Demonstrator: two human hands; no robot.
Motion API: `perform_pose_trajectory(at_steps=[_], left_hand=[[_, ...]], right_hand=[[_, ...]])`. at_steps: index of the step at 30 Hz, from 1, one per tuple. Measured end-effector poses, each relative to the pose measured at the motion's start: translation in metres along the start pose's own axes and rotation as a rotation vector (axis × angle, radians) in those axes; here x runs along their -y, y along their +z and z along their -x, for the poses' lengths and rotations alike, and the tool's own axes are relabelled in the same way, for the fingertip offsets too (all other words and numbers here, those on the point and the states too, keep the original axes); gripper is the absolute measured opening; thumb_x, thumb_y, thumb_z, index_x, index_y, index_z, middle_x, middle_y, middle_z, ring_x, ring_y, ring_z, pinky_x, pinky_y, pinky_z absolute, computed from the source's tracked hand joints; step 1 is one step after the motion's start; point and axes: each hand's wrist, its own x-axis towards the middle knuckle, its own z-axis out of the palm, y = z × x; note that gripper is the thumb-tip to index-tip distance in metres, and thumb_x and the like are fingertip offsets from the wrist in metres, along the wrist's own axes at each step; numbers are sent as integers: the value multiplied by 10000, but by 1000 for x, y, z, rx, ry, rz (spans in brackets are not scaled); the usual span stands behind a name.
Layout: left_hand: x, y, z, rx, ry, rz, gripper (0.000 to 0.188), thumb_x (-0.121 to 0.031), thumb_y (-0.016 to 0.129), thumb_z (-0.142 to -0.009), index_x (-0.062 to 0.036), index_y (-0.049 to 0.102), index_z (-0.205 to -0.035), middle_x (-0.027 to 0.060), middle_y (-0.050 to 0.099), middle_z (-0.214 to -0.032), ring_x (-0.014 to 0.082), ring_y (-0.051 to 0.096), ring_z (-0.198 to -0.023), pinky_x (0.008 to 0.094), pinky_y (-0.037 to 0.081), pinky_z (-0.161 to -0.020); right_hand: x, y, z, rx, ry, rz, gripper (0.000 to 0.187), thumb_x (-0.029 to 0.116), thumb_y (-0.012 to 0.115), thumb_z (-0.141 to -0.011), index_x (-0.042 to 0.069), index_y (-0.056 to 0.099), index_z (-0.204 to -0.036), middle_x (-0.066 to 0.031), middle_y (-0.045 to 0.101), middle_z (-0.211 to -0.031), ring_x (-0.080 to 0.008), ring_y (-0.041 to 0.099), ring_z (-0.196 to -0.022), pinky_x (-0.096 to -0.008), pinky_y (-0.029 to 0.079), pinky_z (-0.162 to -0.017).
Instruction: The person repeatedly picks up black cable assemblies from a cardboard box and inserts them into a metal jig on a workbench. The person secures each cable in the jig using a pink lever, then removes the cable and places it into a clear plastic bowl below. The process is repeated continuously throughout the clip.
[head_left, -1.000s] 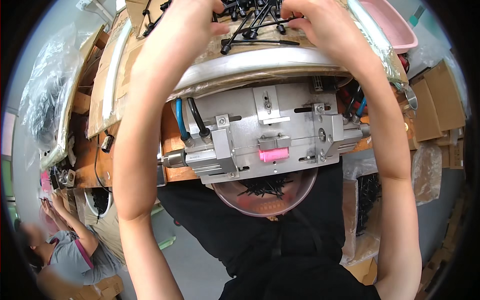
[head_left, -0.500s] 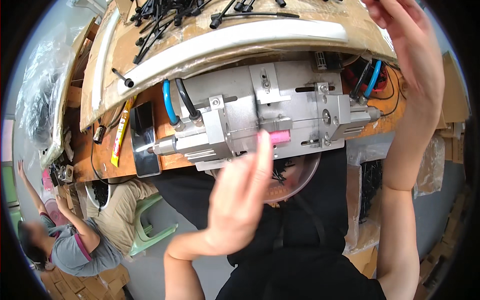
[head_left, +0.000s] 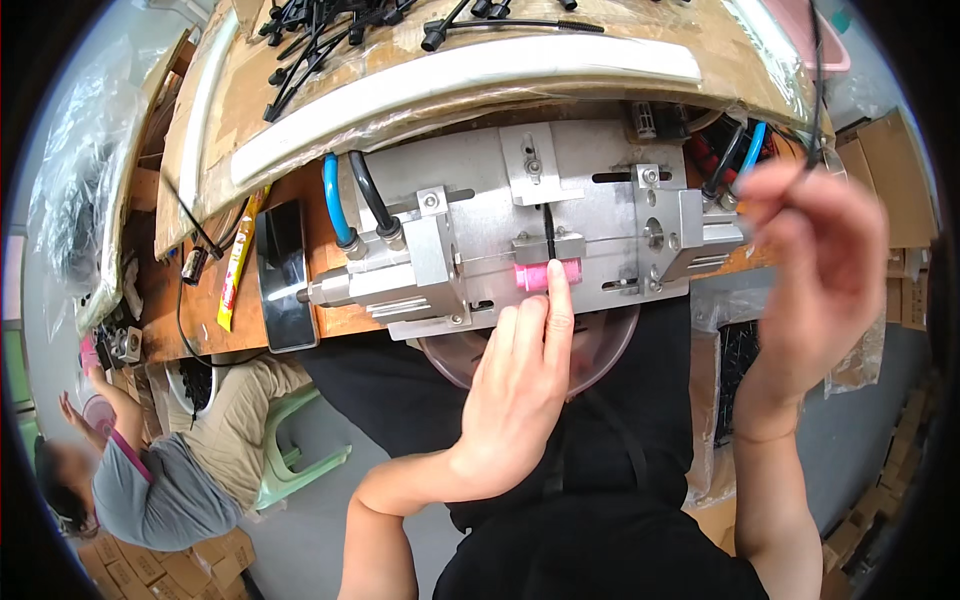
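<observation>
My left hand [head_left: 520,390] has its index finger stretched out, the tip pressing by a short black rod [head_left: 549,232] at a pink block [head_left: 535,276]. Its other fingers are loosely bent and hold nothing I can see. The rod lies in the small slotted holder on a grey metal fixture [head_left: 600,222], between two side clamps. At the right, my right hand [head_left: 825,260] is smeared by motion. Its fingertips close on the lower end of a long thin black rod [head_left: 818,80], which stands upright above them.
Beyond the fixture, a cardboard-covered shelf [head_left: 480,105] bears several black rods [head_left: 320,40] and a white strip. Blue and black hoses [head_left: 333,200] rise at both clamps. A phone [head_left: 285,280] and yellow packet [head_left: 240,265] lie left. A clear bowl [head_left: 600,355] sits below; a co-worker [head_left: 175,490] sits left.
My right hand came down from the upper right with a black rod. My left fingertip moved right onto the holder. At the shelf's left edge, a black rod has dropped lower.
</observation>
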Motion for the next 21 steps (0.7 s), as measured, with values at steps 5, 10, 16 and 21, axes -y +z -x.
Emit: perform_pose_trajectory(at_steps=[5, 10, 16, 21], left_hand=[[31, -58, -55, -396, 71, 84, 465, 89, 634, -800, -44, 619, -1245, 111, 625, -1049, 260, 583, -923, 348, 485, -793], [57, -106, -104, -699, 65, -82, 271, -14, 621, -884, -57, 674, -1146, 20, 602, -866, 103, 511, -741, 235, 431, -698], [57, -130, -85, -749, -84, 44, 191, -35, 578, -912, -7, 669, -1078, -2, 592, -844, 90, 474, -729, 226, 400, -680], [121, -162, -11, -723, -144, 52, 244, -119, 556, -1004, -12, 660, -1197, 13, 652, -1138, 45, 559, -926, 189, 428, -856]], right_hand=[[-6, 34, 72, 251, 8, 138, 610, -153, 742, -677, -100, 553, -1255, -166, 662, -938, -218, 600, -712, -313, 506, -599], [-11, 58, 98, 345, 38, 185, 667, -126, 726, -688, -102, 515, -1321, -113, 582, -800, -224, 500, -612, -347, 458, -598], [-17, 66, 96, 377, 55, 208, 680, -117, 736, -686, -77, 526, -1331, -113, 563, -753, -221, 495, -614, -354, 459, -604], [-5, 67, 91, 414, 148, 241, 706, -109, 765, -654, -58, 546, -1324, -127, 605, -799, -237, 555, -669, -349, 482, -629]])
